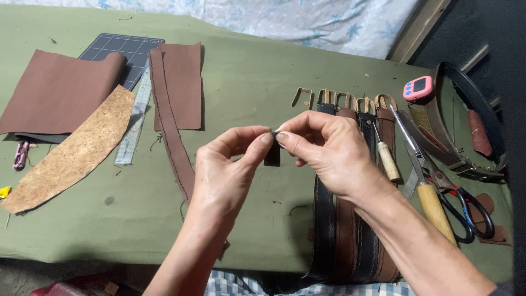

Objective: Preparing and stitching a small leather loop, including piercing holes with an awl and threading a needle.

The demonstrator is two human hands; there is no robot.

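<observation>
Above the middle of the green cloth [252, 87] I see both hands raised and meeting fingertip to fingertip. My left hand [227, 172] pinches the top of a small dark leather piece [272, 155] between thumb and forefinger; my right hand [329, 151] pinches the same top edge from the other side, its other fingers curled under. The piece hangs down between them, off the cloth.

Just below and right of the right hand lie four belts [350, 230] side by side, touching, their looped ends toward the far edge and their tails running off the near edge over my lap. An awl [386, 156] with a pale handle rests across them. Further right sit a wooden-handled tool [433, 205] and scissors [438, 181], blades crossing close together, then a coiled belt [466, 159] near the right edge with a pink timer [418, 87] beside it.

Left of the left hand the cloth is open down to the near edge. Beyond that room lie a long stitched brown strip [170, 131], a brown sheet [183, 82] under its far end, a steel ruler [134, 123], a cork piece [71, 151], a larger brown sheet [55, 90] and a cutting mat [126, 52] partly under them. No boxes or trays are in view; everything lies loose on the cloth.
</observation>
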